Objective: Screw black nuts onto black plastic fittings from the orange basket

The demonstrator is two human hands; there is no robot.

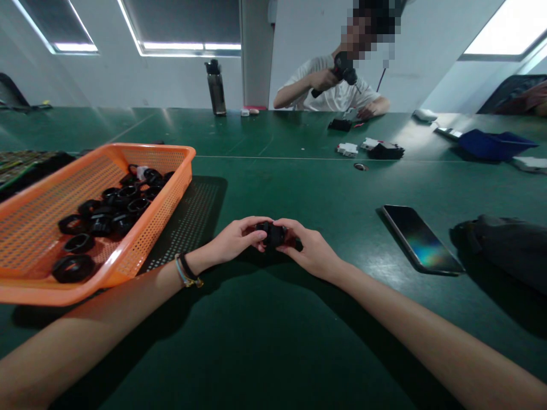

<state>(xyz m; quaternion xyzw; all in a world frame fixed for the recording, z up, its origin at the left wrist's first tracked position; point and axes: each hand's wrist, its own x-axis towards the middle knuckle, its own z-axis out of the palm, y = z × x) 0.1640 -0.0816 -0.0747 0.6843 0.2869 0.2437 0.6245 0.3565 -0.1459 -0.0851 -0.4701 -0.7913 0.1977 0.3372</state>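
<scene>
- you are holding a black part (273, 234) between both hands, over the middle of the worktop (265, 353); whether it is touching the surface, i cannot tell.
- your left hand (239, 239) is closing narrowly around its left side, thumb nearest you; your right hand (314, 250) is gripping its right side, fingers curled.
- the step in hand seems to be two-handed handling of this one part; whether you are twisting, pressing or checking it is not showing.
- the next move is probably calling for a steady left grip, with the right fingers staying free enough to adjust.
- to the left, the orange basket (188, 156) is holding more black rings (102, 219).
- to the right, a phone (421, 238) is lying well apart from your hands.
</scene>
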